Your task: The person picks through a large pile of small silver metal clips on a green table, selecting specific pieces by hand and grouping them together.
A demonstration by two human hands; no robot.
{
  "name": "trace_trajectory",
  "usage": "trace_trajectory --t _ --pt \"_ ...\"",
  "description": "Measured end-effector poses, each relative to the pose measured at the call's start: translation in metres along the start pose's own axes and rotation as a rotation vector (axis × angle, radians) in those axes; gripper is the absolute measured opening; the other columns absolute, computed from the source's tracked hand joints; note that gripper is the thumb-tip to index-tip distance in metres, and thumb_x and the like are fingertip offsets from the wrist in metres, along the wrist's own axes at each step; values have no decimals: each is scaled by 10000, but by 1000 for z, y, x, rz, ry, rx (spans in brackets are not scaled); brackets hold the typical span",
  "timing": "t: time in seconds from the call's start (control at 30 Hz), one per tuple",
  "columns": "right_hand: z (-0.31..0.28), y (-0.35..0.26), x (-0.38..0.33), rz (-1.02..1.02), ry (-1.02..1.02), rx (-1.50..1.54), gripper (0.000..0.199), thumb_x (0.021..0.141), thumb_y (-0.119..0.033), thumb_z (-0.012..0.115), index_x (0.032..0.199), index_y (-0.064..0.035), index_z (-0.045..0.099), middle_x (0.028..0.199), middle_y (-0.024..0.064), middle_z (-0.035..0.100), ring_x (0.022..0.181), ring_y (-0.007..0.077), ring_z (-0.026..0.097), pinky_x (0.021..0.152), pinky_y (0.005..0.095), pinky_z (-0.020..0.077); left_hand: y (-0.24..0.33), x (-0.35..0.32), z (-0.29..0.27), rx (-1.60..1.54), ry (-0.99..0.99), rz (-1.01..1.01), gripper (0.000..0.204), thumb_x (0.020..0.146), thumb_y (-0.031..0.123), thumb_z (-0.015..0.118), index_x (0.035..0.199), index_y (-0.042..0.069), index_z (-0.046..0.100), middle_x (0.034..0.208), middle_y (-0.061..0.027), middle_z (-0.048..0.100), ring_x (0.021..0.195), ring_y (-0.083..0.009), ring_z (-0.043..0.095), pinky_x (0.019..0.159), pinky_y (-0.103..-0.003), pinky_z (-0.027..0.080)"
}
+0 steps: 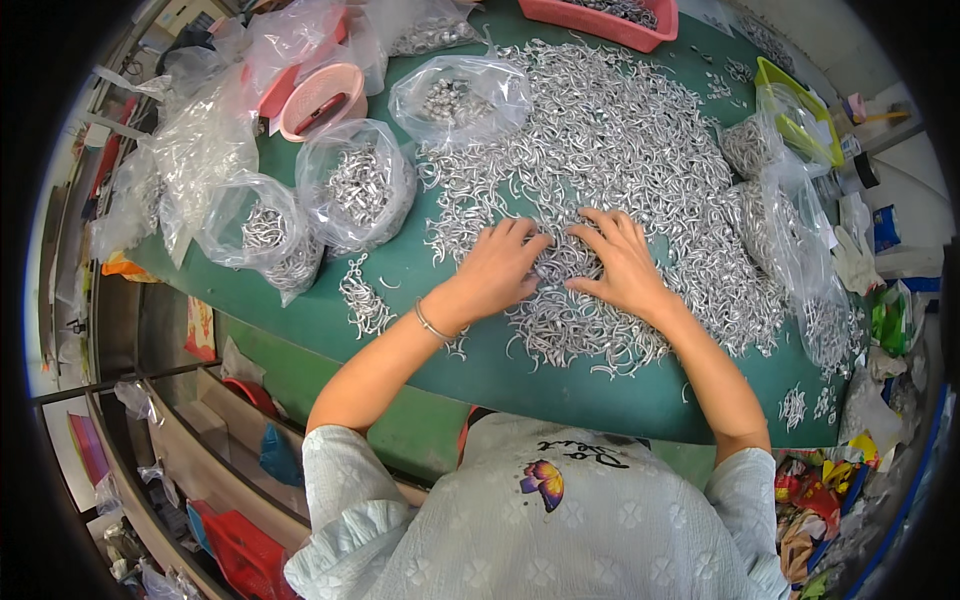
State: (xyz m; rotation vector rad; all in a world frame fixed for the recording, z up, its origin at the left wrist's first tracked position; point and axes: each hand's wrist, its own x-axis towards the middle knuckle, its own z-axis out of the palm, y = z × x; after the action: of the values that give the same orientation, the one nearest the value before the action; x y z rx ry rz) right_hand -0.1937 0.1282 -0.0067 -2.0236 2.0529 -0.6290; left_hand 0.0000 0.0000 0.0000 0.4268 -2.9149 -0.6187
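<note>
A wide heap of small curved silvery metal hooks (620,120) is spread over the green table. Both hands rest in its near part, on either side of a dense cluster of pieces (566,262). My left hand (497,268), with a bracelet at the wrist, has its fingers bent and apart, touching the hooks. My right hand (624,264) is spread open, fingertips and thumb down among the pieces. Neither hand visibly grips a single piece. Closer to me lies a looser pile of hooks (590,330).
Left on the table (430,375) stand clear bags of metal parts (357,190) and a pink basket (325,98) holding a red-handled tool. A pink tray (600,30) is at the back; a yellow-green basket (800,110) and bulging bags (790,230) line the right. Open drawers (220,450) sit lower left.
</note>
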Motion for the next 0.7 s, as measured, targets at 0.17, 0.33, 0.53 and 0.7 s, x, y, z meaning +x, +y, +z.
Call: trace_trajectory --t 0.17,0.33,0.53,0.7 --pt "-8 -2 -14 -48 51 21 434 723 -175 793 1100 -75 601 1207 93 529 1107 319 468 944 430 394 -18 3 20 -76 144 26 379 747 20 660 1118 61 592 1132 -123 549 1041 -329 544 908 -402 452" --pt "-7 13 -22 -32 236 58 274 759 -66 727 993 -39 588 1019 107 560 962 315 538 847 413 453 -32 13 11 -284 336 35 334 775 -55 610 1095 30 566 1025 -141 577 1000 -341 556 882 -387 467" --pt "-32 23 -32 212 228 155 202 782 -25 714 944 -14 594 945 125 565 931 336 576 818 408 478 -50 27 -6 -632 417 -299 272 840 -57 584 1104 -5 623 989 -55 670 887 -140 623 832 -282 493" --pt "-66 25 -33 169 -118 255 256 753 -45 750 976 -24 627 959 115 579 949 312 573 858 396 459 -42 26 -4 -453 407 -172 342 849 -30 589 1186 25 609 1140 -125 618 1085 -242 596 945 -314 457"
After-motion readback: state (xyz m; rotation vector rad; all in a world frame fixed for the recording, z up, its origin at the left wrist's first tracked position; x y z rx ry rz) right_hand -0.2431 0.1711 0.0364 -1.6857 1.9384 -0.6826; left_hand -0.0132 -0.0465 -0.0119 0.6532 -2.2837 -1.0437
